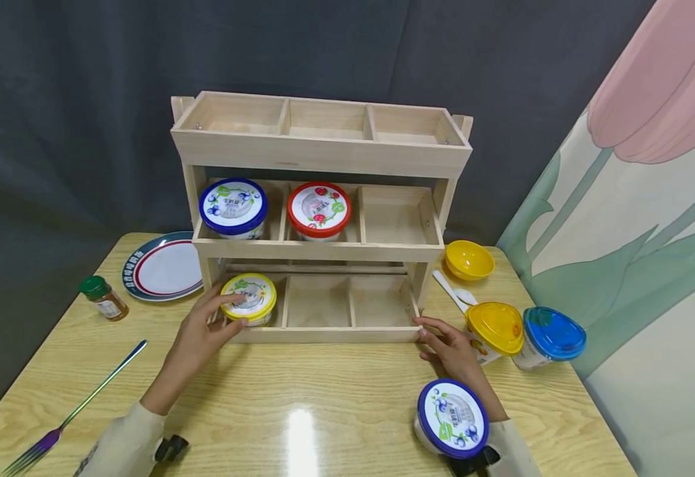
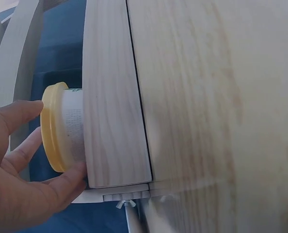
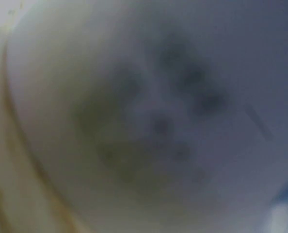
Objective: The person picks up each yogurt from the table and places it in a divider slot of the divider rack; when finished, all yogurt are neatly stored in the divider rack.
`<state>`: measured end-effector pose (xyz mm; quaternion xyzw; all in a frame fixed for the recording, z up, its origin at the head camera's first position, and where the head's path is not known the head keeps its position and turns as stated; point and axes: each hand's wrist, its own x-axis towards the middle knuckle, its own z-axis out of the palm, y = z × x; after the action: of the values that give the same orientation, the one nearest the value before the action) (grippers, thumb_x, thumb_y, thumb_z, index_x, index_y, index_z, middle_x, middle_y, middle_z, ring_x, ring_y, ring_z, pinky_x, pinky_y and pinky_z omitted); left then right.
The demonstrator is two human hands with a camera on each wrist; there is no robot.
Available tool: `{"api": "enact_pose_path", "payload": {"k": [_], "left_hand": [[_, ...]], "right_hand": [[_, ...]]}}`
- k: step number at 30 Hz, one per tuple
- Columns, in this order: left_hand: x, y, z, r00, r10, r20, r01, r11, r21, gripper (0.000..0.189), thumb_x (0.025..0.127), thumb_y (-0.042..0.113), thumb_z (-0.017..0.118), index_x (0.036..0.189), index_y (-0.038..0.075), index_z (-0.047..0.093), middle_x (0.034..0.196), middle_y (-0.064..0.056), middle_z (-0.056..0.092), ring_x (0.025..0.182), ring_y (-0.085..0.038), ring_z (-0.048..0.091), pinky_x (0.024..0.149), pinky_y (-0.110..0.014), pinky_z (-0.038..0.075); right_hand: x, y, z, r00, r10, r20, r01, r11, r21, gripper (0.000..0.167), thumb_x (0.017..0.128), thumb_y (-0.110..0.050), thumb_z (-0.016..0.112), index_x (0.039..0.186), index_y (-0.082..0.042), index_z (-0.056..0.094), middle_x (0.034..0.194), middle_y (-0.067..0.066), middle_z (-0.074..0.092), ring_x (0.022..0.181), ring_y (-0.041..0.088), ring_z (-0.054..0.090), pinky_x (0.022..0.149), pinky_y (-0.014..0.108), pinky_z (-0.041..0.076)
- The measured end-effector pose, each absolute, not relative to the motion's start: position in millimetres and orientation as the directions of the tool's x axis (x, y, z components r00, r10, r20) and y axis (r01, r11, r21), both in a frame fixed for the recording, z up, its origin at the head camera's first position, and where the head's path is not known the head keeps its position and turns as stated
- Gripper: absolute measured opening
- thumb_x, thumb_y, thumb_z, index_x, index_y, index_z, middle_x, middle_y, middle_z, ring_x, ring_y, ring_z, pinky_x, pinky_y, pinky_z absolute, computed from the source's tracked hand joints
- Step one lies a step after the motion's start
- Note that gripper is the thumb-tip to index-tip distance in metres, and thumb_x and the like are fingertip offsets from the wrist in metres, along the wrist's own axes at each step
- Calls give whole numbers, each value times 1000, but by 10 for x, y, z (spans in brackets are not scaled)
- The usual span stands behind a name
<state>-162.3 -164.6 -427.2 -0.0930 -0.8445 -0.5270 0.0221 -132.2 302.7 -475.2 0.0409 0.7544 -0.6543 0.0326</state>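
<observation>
My left hand [image 1: 201,331] holds a yellow-lidded tub [image 1: 252,295] in the left compartment of the wooden rack's bottom tier. In the left wrist view, one finger touches the yellow lid [image 2: 51,128] while others lie along its edge, near the front board [image 2: 112,92]. At the right end of the same tier, my right hand [image 1: 454,351] touches the corner of the wooden rack [image 1: 329,336] with its fingertips. A blue-lidded tub [image 1: 452,419] stands on the table beside my right wrist; its blurred side fills the right wrist view.
Another blue-lidded tub [image 1: 234,205] and a red-lidded tub [image 1: 319,209] sit in the middle tier. Left lie a plate [image 1: 168,267], a green-capped jar [image 1: 104,298] and a fork [image 1: 75,411]. Right are a yellow bowl [image 1: 469,260], white spoons [image 1: 451,291], a yellow-lidded cup [image 1: 495,329] and a blue-lidded cup [image 1: 552,334].
</observation>
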Motion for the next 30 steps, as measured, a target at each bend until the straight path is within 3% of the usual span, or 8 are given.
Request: {"api": "enact_pose_path", "payload": {"k": [5, 9, 14, 21, 30], "left_hand": [[-1598, -1629, -4240, -980, 130, 151, 193, 429, 883, 41, 98, 3, 80, 136, -7, 68, 169, -39, 24, 154, -61, 28, 116, -61, 44], [-1559, -1617, -4187, -973, 129, 190, 228, 449, 864, 40, 99, 6, 81, 135, -5, 69, 168, -38, 28, 154, -61, 30, 117, -67, 42], [-1479, -1622, -4098, -963, 135, 233, 269, 469, 841, 39, 99, 8, 81, 136, 0, 71, 169, -32, 31, 155, -59, 29, 116, -76, 37], [-1389, -1646, -4048, -959, 172, 225, 282, 536, 795, 41, 99, 12, 82, 138, 6, 73, 174, -27, 28, 158, -57, 24, 115, -84, 31], [-1334, -1793, -4145, -973, 148, 175, 228, 552, 802, 39, 99, 0, 78, 137, 2, 71, 172, -29, 28, 155, -59, 29, 116, -76, 37]], "right_hand": [[-1304, 3043, -4726, -996, 15, -89, 90, 162, -983, 39, 114, -12, 58, 148, 7, 59, 143, 17, 62, 105, 10, 66, 81, 25, 64], [-1295, 3049, -4695, -997, 2, -75, 74, 193, -978, 39, 116, -14, 55, 148, 7, 59, 135, 19, 64, 107, 13, 64, 82, 26, 64], [-1281, 3078, -4613, -992, -87, -89, 67, 228, -971, 45, 117, -20, 53, 154, 6, 54, 153, 26, 52, 118, 21, 60, 92, 32, 64], [-1220, 3190, -4479, -973, -217, -81, 6, 323, -946, 49, 119, -23, 46, 160, 4, 46, 169, 29, 36, 142, 56, 50, 101, 57, 60], [-1037, 3165, -4116, -979, -203, -32, -58, 420, -906, 47, 119, -22, 47, 159, 2, 49, 166, 29, 41, 145, 58, 46, 103, 57, 59]]}}
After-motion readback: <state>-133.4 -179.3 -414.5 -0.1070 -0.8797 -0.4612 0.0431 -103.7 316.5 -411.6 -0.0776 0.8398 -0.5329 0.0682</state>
